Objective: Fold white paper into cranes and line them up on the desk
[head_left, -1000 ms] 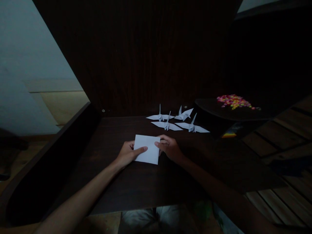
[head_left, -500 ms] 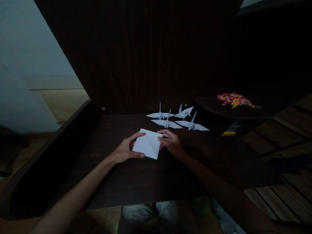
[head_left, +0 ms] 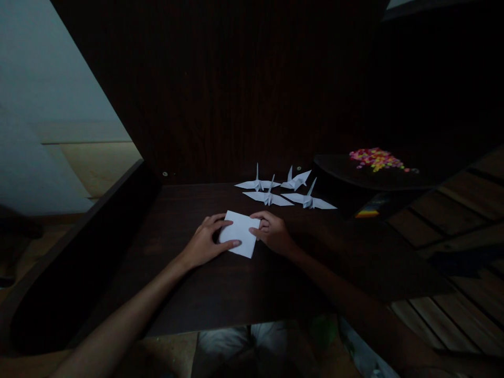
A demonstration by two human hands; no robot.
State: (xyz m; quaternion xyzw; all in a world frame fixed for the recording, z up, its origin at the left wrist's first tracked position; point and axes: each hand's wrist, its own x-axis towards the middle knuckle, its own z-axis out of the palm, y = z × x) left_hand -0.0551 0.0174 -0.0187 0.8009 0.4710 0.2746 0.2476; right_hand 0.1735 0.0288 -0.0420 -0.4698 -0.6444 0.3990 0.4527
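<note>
Paper sq. (head_left: 244,229) sits on/just above dark surface (head_left: 205,296), nearside of 4 white cranes (head_left: 269,199). L hand (head_left: 201,242): fingers spread loosely across it; R hand (head_left: 274,235): thumb + finger pinching R edge. Best w/ corners aligned, L steadying, folds pressed firmly.

white paper (head_left: 242,230) partly hidden, colourful bits (head_left: 377,159) indistinct

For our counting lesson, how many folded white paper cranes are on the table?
4: a back-left crane, a back-right crane, a front-left crane and a front-right crane, clustered beyond the white paper square. None seems hidden.
</note>
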